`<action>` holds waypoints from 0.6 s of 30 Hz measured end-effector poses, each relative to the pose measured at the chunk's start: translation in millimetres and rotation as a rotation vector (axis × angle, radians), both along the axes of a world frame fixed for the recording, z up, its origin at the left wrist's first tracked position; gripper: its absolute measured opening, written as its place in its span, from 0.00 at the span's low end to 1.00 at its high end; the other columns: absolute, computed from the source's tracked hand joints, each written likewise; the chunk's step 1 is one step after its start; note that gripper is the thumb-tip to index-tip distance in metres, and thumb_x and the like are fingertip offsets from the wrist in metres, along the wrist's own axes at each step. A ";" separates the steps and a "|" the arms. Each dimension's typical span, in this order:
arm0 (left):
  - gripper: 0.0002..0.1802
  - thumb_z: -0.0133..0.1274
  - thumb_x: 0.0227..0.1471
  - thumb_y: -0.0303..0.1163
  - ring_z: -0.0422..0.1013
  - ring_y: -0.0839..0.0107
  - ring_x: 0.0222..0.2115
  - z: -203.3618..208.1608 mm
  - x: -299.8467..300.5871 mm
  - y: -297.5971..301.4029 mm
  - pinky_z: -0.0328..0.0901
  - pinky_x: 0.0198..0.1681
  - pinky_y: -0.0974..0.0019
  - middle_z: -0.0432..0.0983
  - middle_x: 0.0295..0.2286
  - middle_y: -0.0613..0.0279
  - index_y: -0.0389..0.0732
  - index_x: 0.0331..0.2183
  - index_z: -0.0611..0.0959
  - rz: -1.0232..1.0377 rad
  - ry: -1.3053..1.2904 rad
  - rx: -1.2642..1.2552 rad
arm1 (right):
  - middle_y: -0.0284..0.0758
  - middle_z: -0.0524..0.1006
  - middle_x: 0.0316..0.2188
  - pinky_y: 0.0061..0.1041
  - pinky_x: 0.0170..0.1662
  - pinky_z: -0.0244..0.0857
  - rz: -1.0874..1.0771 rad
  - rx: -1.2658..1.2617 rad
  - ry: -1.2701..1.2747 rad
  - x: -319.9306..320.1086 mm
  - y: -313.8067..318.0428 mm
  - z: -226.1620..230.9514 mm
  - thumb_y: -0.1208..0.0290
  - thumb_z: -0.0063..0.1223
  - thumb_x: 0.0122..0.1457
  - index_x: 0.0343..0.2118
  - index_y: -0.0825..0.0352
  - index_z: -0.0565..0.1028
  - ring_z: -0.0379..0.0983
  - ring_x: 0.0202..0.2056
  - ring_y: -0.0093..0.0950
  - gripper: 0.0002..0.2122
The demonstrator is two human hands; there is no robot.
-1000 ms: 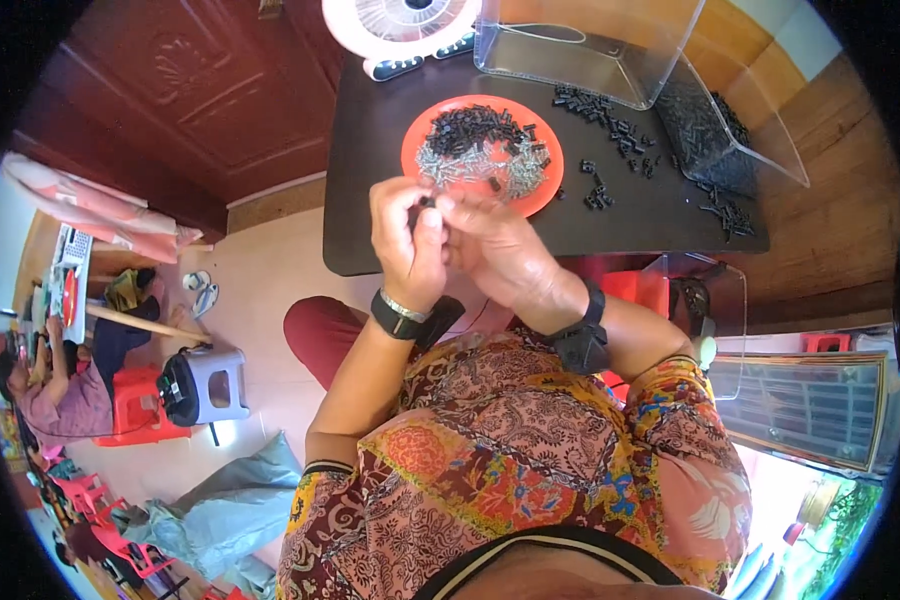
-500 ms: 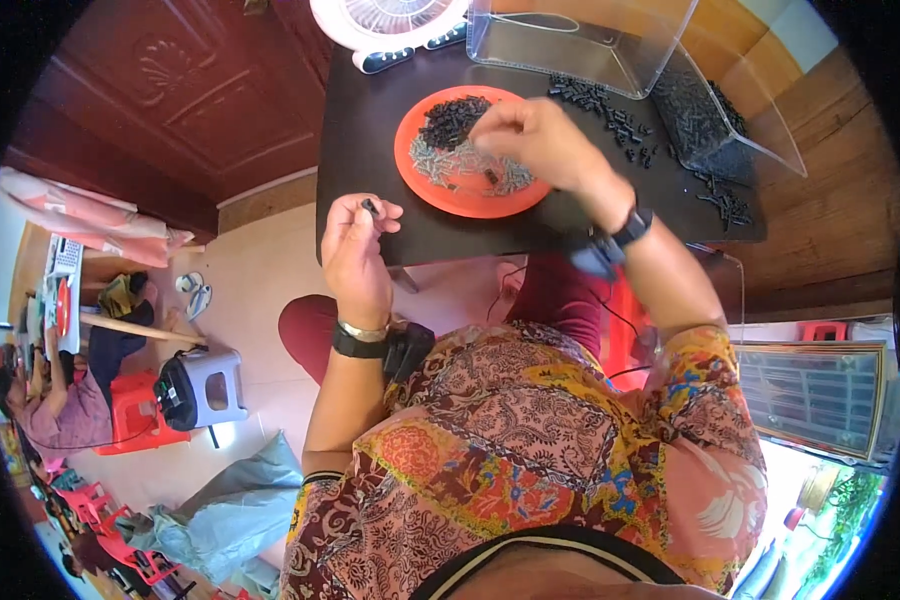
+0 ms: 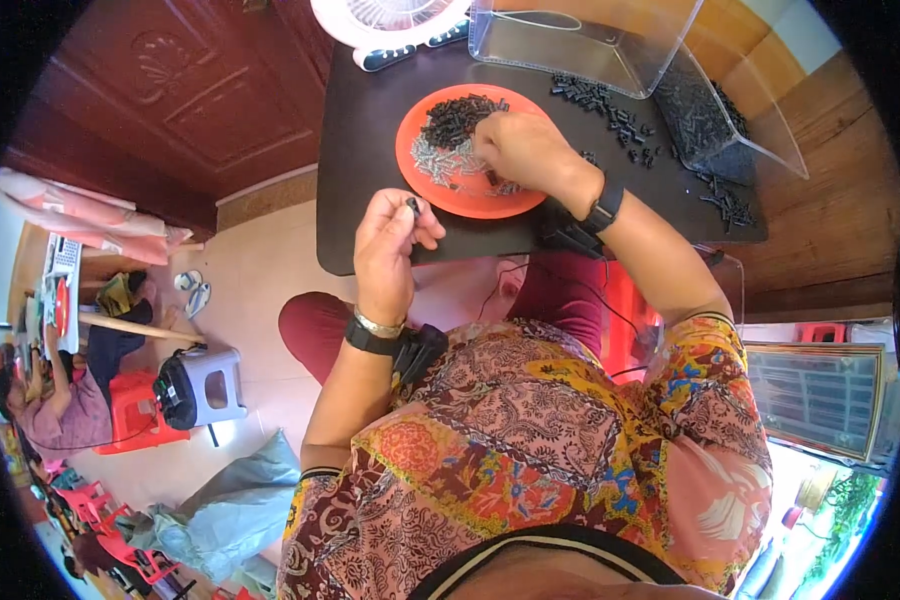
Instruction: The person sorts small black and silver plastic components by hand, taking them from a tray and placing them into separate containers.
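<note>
My left hand [image 3: 393, 228] pinches a small black cylindrical piece [image 3: 413, 206] between thumb and fingers, just off the table's near edge. On the table, an orange plate [image 3: 470, 207] holds a heap of small black pieces [image 3: 460, 120] at its far side and a spread of small silvery metal pieces [image 3: 438, 160] nearer to me. Over the plate's right half is my right hand [image 3: 526, 150], its fingers curled down at the border of the two heaps. Its fingertips are partly hidden, and I cannot see what they hold, if anything.
A clear plastic box [image 3: 580, 60] stands at the back of the dark table [image 3: 355, 150]. Loose black pieces [image 3: 610, 118] lie right of the plate, beside another clear bin [image 3: 705, 130] holding more. A white fan [image 3: 390, 25] is at the far left. Another person [image 3: 70, 405] sits away left.
My right hand has lowered to the pieces on the plate, its fingers curling in. My left hand has shifted right, closer to the plate, still pinching the black piece.
</note>
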State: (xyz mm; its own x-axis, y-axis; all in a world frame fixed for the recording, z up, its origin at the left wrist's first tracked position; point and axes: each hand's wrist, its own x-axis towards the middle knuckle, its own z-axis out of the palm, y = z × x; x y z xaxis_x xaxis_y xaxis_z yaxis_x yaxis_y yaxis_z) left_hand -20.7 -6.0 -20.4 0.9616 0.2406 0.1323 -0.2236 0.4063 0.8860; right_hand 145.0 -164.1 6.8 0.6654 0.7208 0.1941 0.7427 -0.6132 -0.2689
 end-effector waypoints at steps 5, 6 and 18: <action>0.10 0.42 0.57 0.35 0.68 0.72 0.26 8.1 9.4 -5.7 0.62 0.30 0.72 0.70 0.27 0.62 0.37 0.33 0.71 -0.105 -0.010 -0.003 | 0.32 0.77 0.25 0.26 0.36 0.67 0.047 0.350 0.326 14.6 -8.7 -2.3 0.69 0.51 0.55 0.31 0.67 0.77 0.73 0.29 0.26 0.08; 0.10 0.42 0.57 0.35 0.68 0.72 0.26 9.5 12.9 -7.0 0.62 0.30 0.72 0.70 0.27 0.62 0.37 0.33 0.71 -0.115 0.000 0.015 | 0.30 0.77 0.26 0.22 0.35 0.66 0.062 0.471 0.617 13.9 -9.3 3.3 0.68 0.51 0.57 0.32 0.68 0.77 0.71 0.28 0.21 0.08; 0.11 0.43 0.57 0.37 0.67 0.73 0.26 18.9 45.4 -23.8 0.60 0.31 0.71 0.67 0.26 0.65 0.38 0.32 0.71 -0.243 -0.003 0.031 | 0.26 0.76 0.28 0.16 0.38 0.63 0.170 0.743 0.970 -26.5 -20.5 43.5 0.68 0.51 0.59 0.34 0.66 0.76 0.68 0.30 0.14 0.08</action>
State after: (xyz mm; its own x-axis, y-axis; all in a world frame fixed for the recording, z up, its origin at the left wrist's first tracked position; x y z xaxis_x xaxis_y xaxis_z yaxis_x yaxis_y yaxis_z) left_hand 24.7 -29.8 -1.5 0.9903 -0.0018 0.1386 -0.1250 0.4209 0.8985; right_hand 118.4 -184.6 50.3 0.6710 0.7380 0.0716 0.0967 0.0086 -0.9953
